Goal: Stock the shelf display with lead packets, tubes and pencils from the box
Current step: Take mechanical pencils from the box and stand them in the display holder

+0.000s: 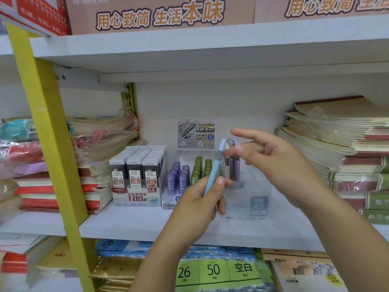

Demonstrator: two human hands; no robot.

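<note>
- Left hand [200, 199], nearest to the viewer, comes up from below with the forearm slanted; its fingers are curled round the lower part of one light blue pencil [216, 165], and the thumb presses on the barrel.
- Right hand [271, 157] reaches in from the right side, higher than the left hand. It holds nothing: the index finger is stretched out to the left, and the other fingers are loosely bent, close to the top of the blue pencil.
- That pencil stands tilted, with its upper end leaning to the right. It is pale blue with a greyish band near the top.
- Behind the right hand's fingertips, a clear display box [248, 199] stands on the white shelf [130, 224]. Upright pencils [235, 165] are in it, at least one grey and one purple; the exact number I cannot tell.
- Just left of the left hand stand purple lead tubes [179, 178] in two columns and green lead tubes [201, 167] in two columns.
- Further left, black lead packets [136, 165] stand in three rows.
- Notebook stacks [336, 140] lie to the right of the right hand.
</note>
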